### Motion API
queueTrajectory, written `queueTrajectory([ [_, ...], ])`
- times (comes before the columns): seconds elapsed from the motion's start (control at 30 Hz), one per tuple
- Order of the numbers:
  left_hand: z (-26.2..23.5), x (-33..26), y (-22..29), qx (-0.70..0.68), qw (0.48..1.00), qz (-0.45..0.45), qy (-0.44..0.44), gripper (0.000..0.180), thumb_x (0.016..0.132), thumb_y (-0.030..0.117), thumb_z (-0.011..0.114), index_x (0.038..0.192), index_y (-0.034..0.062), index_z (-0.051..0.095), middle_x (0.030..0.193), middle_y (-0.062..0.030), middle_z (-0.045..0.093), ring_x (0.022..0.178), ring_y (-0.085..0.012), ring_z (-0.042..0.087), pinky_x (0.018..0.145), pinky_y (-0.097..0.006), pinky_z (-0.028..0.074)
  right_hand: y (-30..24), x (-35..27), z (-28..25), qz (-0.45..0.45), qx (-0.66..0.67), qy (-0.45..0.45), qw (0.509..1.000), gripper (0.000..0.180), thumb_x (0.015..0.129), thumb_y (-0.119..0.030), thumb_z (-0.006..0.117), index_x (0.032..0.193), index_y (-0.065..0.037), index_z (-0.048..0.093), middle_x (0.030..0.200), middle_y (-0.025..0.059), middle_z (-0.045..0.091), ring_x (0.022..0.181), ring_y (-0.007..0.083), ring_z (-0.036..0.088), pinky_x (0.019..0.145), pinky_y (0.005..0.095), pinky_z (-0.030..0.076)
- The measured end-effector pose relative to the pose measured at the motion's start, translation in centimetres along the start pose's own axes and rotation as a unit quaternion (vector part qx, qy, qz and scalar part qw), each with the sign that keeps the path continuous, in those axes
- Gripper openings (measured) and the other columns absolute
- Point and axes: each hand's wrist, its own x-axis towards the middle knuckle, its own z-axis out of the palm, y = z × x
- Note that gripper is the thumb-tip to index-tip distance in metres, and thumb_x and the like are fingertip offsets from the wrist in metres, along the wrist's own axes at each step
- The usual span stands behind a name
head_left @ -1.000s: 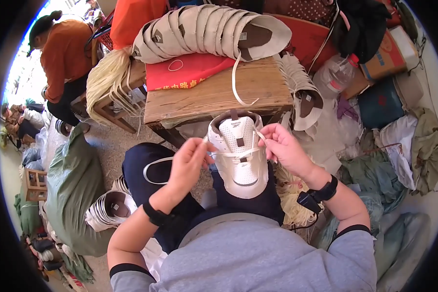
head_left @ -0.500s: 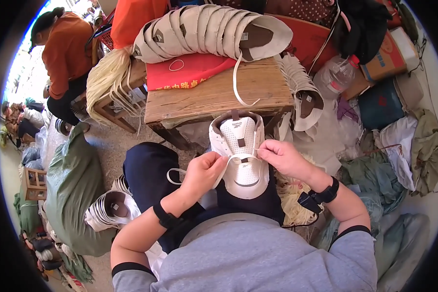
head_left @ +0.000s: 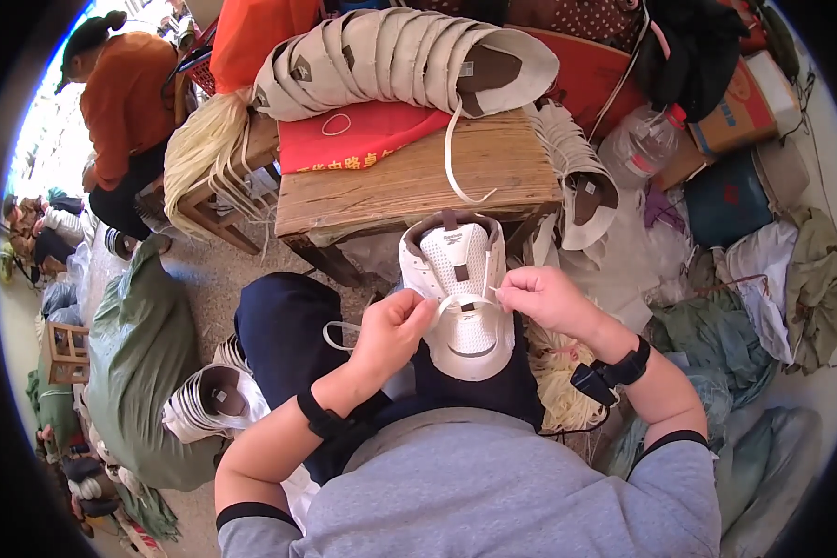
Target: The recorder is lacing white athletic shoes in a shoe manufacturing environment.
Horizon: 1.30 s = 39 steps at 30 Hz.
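Observation:
A white shoe upper [head_left: 470, 344] with a brown lining and a perforated tongue rests between my knees, its collar toward the wooden table. A flat cream shoelace [head_left: 449, 302] crosses it at the lower eyelets. My left hand [head_left: 395, 325] pinches the lace at the upper's left edge, and a loop of it hangs out past that hand's left side. At the right edge my right hand [head_left: 539, 299] has thumb and forefinger pinched on the lace's other end. The fingertips partly hide where the lace meets the eyelets.
On the wooden table [head_left: 409, 177] lie a row of nested shoe uppers [head_left: 381, 60] and a red cloth [head_left: 344, 135]. Cream laces [head_left: 205, 158] hang in a bundle to its left. More uppers [head_left: 216, 400] sit by a green sack [head_left: 144, 372]. A person [head_left: 126, 102] works at far left.
Both hands have barely shifted; the left one has moved slightly right and the loose loop beside it has swung a little. The shoe upper stays in place.

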Motion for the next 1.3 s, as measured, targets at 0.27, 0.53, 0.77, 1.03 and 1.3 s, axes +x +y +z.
queueTrajectory([
  [0.27, 0.0, 0.3, 0.4, 0.013, 1.0, -0.012, 0.003, 0.027, 0.097, 0.02, 0.062, 0.078, -0.0005, 0.059, 0.063, 0.0035, 0.05, 0.06, -0.0042, 0.041, 0.051, -0.026, 0.036, -3.0, -0.4, 1.0, -0.08, -0.24, 0.081, 0.964, 0.022, 0.089, -0.019, 0.059, 0.074, -0.003, 0.06, 0.068, 0.0127, 0.062, 0.057, 0.0266, 0.059, 0.055, 0.0389, 0.046],
  [0.53, -0.2, 0.7, 1.9, 0.143, 0.99, -0.001, 0.004, 0.025, 0.093, 0.02, 0.064, 0.081, -0.0013, 0.061, 0.06, -0.0098, 0.053, 0.055, -0.0125, 0.046, 0.052, -0.032, 0.042, -4.0, -0.3, 1.3, -0.227, -0.414, 0.123, 0.873, 0.013, 0.084, -0.014, 0.063, 0.078, -0.006, 0.054, 0.065, 0.0112, 0.059, 0.063, 0.0325, 0.062, 0.055, 0.0442, 0.048],
  [0.77, -0.3, 0.3, 1.1, 0.138, 0.99, 0.008, -0.006, 0.027, 0.095, 0.022, 0.063, 0.081, -0.001, 0.062, 0.06, -0.0097, 0.054, 0.054, -0.0124, 0.048, 0.051, -0.032, 0.041, -4.0, 0.2, 1.5, -0.225, -0.451, 0.076, 0.86, 0.01, 0.082, -0.012, 0.062, 0.08, -0.005, 0.055, 0.067, 0.011, 0.062, 0.064, 0.0304, 0.064, 0.057, 0.0425, 0.051],
  [1.03, -0.9, 1.0, 2.6, -0.055, 0.98, -0.149, -0.119, 0.029, 0.102, 0.024, 0.055, 0.082, 0.0053, 0.06, 0.063, 0.0049, 0.051, 0.055, -0.0024, 0.045, 0.049, -0.022, 0.036, -3.0, 0.2, 0.8, -0.174, -0.365, 0.093, 0.91, 0.009, 0.087, -0.014, 0.06, 0.083, -0.007, 0.056, 0.067, 0.0132, 0.062, 0.064, 0.0336, 0.064, 0.056, 0.045, 0.05],
  [1.3, -0.5, 1.5, 2.7, 0.157, 0.983, -0.024, -0.094, 0.032, 0.099, 0.025, 0.06, 0.077, 0.0029, 0.06, 0.055, 0.0019, 0.049, 0.049, -0.0066, 0.043, 0.046, -0.024, 0.036, -2.1, 0.3, 0.4, -0.189, -0.313, 0.058, 0.929, 0.011, 0.087, -0.017, 0.06, 0.082, -0.008, 0.056, 0.067, 0.0126, 0.061, 0.066, 0.0336, 0.064, 0.056, 0.0455, 0.049],
])
